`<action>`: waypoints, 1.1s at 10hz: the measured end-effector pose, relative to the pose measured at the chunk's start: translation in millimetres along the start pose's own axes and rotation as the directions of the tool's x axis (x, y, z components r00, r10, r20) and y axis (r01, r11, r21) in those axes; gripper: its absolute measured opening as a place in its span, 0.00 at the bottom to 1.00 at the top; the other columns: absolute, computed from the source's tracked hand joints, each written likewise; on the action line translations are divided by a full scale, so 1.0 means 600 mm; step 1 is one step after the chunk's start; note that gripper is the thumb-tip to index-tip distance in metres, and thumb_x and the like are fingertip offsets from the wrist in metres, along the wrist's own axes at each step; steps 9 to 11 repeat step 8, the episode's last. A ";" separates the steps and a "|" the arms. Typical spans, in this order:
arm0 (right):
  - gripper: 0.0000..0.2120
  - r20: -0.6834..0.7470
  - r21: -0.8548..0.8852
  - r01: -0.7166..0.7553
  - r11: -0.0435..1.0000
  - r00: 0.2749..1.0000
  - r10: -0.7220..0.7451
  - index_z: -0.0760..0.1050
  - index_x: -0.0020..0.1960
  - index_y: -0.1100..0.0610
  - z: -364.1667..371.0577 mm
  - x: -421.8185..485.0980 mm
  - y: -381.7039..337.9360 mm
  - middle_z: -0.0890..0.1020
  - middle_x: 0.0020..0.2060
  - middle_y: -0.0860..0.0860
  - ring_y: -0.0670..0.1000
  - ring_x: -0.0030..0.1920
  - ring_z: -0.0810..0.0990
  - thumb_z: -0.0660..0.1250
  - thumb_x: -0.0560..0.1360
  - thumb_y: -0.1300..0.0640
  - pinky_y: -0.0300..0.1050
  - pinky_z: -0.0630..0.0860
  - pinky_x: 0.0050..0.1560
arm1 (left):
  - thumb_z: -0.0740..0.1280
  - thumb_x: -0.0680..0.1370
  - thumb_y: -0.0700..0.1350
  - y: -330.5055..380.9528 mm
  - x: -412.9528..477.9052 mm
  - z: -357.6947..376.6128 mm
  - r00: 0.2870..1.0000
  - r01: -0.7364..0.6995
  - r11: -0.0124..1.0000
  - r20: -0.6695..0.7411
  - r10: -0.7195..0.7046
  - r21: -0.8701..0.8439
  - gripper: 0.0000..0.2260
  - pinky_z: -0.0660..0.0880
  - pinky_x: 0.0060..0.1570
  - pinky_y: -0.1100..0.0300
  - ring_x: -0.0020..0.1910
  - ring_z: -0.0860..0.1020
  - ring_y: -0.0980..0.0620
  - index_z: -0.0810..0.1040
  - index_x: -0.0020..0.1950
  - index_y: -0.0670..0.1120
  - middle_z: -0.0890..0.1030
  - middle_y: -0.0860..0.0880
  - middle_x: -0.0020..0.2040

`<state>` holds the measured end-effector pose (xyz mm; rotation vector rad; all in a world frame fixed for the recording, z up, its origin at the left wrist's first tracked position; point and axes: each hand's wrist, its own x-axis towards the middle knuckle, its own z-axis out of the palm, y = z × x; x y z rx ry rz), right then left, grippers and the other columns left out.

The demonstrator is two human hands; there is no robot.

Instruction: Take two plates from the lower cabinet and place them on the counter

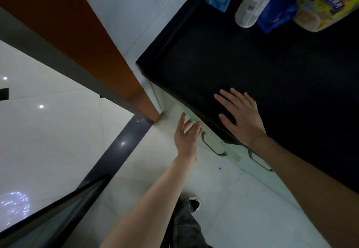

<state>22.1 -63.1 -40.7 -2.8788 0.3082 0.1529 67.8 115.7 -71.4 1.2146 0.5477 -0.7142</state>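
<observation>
The right hand (240,115) is laid flat, fingers spread, on the dark counter (272,69); the left hand (186,137), open and empty, is reached toward the lower cabinet door (213,140). No plates are visible; opening the door comes next.

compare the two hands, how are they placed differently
The right hand lies palm down over the black counter, fingers spread. The left hand is lower, beside the cabinet front by a door handle, fingers loosely curled toward the counter's edge. Both are open and hold nothing; no plate is in view.
</observation>
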 end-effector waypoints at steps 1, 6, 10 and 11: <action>0.26 -0.001 0.001 0.002 1.000 1.000 -0.002 0.56 0.78 0.43 0.002 0.000 0.000 0.63 0.77 0.43 0.48 0.79 0.55 0.53 0.80 0.43 0.54 0.50 0.78 | 0.70 0.76 0.37 -0.001 0.003 0.002 1.000 -0.009 1.000 0.014 0.009 -0.003 0.29 0.78 0.60 0.50 0.60 0.80 0.46 0.66 0.75 0.50 0.76 0.42 0.66; 0.26 -0.008 0.027 0.003 1.000 1.000 -0.002 0.58 0.78 0.43 0.003 0.001 0.003 0.64 0.77 0.43 0.48 0.79 0.56 0.53 0.80 0.43 0.53 0.50 0.78 | 0.67 0.76 0.32 -0.006 0.030 0.024 0.996 0.022 1.000 0.087 -0.024 0.022 0.31 0.73 0.67 0.50 0.65 0.76 0.48 0.65 0.75 0.53 0.74 0.45 0.69; 0.26 -0.060 0.077 0.021 0.997 0.998 -0.017 0.59 0.77 0.43 0.004 0.002 0.002 0.65 0.76 0.42 0.46 0.79 0.56 0.54 0.80 0.42 0.48 0.48 0.78 | 0.63 0.77 0.36 0.007 0.027 -0.010 0.977 -0.028 0.929 0.208 -0.054 0.370 0.29 0.69 0.67 0.54 0.65 0.74 0.52 0.64 0.76 0.55 0.76 0.49 0.64; 0.26 -0.060 0.077 0.021 0.997 0.998 -0.017 0.59 0.77 0.43 0.004 0.002 0.002 0.65 0.76 0.42 0.46 0.79 0.56 0.54 0.80 0.42 0.48 0.48 0.78 | 0.63 0.77 0.36 0.007 0.027 -0.010 0.977 -0.028 0.929 0.208 -0.054 0.370 0.29 0.69 0.67 0.54 0.65 0.74 0.52 0.64 0.76 0.55 0.76 0.49 0.64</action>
